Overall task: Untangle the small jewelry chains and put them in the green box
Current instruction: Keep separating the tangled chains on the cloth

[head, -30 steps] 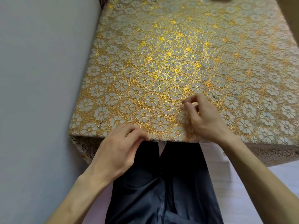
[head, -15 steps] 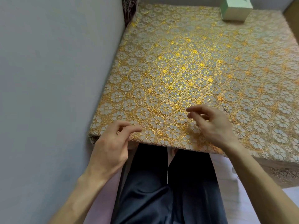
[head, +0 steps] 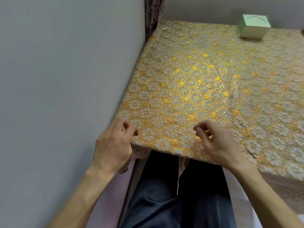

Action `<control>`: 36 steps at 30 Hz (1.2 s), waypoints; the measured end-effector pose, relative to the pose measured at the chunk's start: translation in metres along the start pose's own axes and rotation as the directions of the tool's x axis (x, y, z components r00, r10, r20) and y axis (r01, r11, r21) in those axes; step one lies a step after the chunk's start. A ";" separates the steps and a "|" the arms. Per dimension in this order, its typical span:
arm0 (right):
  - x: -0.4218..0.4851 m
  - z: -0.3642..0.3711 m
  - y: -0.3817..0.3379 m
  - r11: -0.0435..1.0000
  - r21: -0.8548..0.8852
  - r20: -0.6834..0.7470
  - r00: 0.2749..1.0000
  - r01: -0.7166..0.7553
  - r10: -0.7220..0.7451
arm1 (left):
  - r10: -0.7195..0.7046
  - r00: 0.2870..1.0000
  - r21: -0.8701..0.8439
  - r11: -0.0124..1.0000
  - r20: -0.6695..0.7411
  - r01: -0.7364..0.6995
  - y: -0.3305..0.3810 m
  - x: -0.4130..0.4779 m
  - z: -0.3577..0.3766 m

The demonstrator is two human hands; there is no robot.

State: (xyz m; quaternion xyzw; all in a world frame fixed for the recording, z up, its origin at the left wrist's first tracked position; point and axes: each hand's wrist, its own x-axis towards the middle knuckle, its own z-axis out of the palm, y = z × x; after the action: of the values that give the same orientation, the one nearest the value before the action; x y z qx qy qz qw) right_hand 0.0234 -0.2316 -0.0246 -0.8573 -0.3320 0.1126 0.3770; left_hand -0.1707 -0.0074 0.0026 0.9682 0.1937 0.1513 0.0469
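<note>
Since a second ago the left hand (head: pixel 115 145) has slid along the near table edge to the near left corner. The view has also tipped up, so the green box (head: pixel 253 28), earlier cut off at the top, now shows whole.

At that corner, in the lower middle of the frame, the left hand's fingers are curled, with the thumb and forefinger close together. Whether they pinch anything, I cannot tell. The right hand (head: pixel 218 143) hovers to the right of it, over the near edge of the table. Its fingers (head: pixel 197 127) are bent and the forefinger tip is almost on the thumb. It may hold a fine chain there, but that is too small to tell.

Under both hands lies the gold flower-patterned tablecloth (head: pixel 189 89), which covers the whole table. The small jewelry chains are too fine to pick out against its pattern. The green box stands closed at the far right corner of the table, upper right of the frame, well apart from both hands.

A grey wall (head: pixel 65 79) fills the left of the frame, touching the table's left side. A dark curtain (head: pixel 153 14) hangs at the top centre. The person's dark trousers (head: pixel 164 203) show below the table edge.
</note>
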 end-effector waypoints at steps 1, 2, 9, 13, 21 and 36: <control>-0.001 -0.001 0.000 1.000 0.010 -0.008 1.000 -0.002 0.002 | 0.014 1.000 -0.018 1.000 0.014 -0.014 0.000 0.001 0.000; -0.001 -0.002 0.001 1.000 0.017 -0.019 1.000 -0.005 0.005 | 0.036 0.999 -0.047 0.998 0.033 -0.034 -0.001 0.001 0.002; -0.009 -0.012 0.010 0.996 0.073 -0.081 0.995 -0.045 0.051 | 0.062 0.987 -0.180 0.983 0.146 -0.035 -0.008 -0.002 0.007; -0.012 -0.014 0.011 0.996 0.078 -0.090 0.995 -0.034 0.041 | -0.150 0.972 -0.318 0.926 0.181 0.202 -0.005 0.010 0.010; -0.022 -0.015 0.013 0.996 0.076 -0.131 0.990 -0.041 0.051 | -0.364 0.845 -0.886 0.097 0.393 0.454 0.003 0.063 0.003; -0.030 0.024 -0.030 0.998 -0.040 -0.049 0.997 0.052 -0.054 | -0.161 0.903 -0.639 0.657 0.399 0.400 -0.021 0.191 0.027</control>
State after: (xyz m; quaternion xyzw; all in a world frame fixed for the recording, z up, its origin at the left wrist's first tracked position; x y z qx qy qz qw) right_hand -0.0245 -0.2224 -0.0211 -0.8579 -0.3472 0.0746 0.3713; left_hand -0.0013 0.0854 0.0263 0.8436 0.2597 0.0521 0.4672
